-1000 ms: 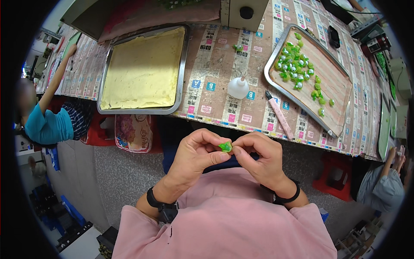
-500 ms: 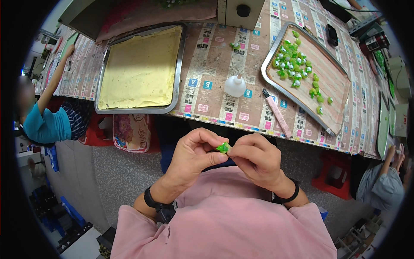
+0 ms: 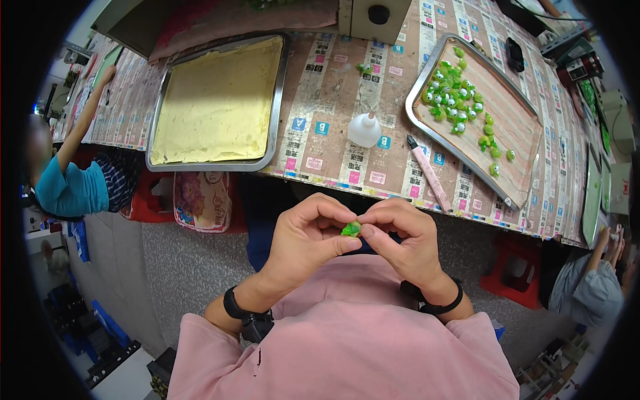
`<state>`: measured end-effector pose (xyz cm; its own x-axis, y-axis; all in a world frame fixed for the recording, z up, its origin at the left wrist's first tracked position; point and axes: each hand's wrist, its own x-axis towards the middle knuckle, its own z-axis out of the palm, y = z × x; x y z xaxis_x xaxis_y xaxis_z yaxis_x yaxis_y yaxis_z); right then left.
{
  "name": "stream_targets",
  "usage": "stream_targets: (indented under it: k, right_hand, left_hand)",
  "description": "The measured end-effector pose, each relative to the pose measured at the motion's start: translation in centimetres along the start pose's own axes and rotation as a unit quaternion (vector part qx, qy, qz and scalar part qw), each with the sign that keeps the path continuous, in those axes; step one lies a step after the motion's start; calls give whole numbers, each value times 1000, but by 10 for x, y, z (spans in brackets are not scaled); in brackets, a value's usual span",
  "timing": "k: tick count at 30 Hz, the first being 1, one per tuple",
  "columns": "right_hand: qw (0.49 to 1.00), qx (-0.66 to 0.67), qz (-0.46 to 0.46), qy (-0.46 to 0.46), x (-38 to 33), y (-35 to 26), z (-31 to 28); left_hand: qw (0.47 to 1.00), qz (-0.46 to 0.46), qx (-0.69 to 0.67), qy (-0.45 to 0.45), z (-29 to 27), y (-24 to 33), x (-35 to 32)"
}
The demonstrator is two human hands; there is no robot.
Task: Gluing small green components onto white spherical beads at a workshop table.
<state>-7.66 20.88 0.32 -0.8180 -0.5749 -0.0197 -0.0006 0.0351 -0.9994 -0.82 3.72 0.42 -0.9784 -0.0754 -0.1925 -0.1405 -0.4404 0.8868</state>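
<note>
Brown printed worktable covering [image 3: 320, 150] is overlaid at right by a silver-rimmed rectangular tray [image 3: 515, 130] holding small green, white-eyed pieces [image 3: 452, 105]. Near the covering's front edge, a small bright-green piece [image 3: 350, 229] is pinched between fingertips of the left hand [image 3: 303, 233] and right hand [image 3: 408, 241].

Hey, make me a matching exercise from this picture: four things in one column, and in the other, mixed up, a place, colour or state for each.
Things:
1. Small green piece
2. Squeeze bottle
3. Tray on the left
4. Tray on the right

Descriptions:
A. Lined with a yellow sheet
B. White, with a thin tip
C. Holds a cluster of green pieces
D. In the left hand, with the right hand close by

Pairs: 1-D, 2-B, 3-A, 4-C
</note>
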Motion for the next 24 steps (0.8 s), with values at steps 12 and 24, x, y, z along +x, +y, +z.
stream_targets:
  k: [12,24]
  right_hand:
    - [989,-131,-60,26,5,-8,7]
    - [998,-45,-36,27,2,-7,2]
  left_hand:
    - [989,43,139,11,1,-1,3]
    - [999,1,-46,-16,-3,-3,5]
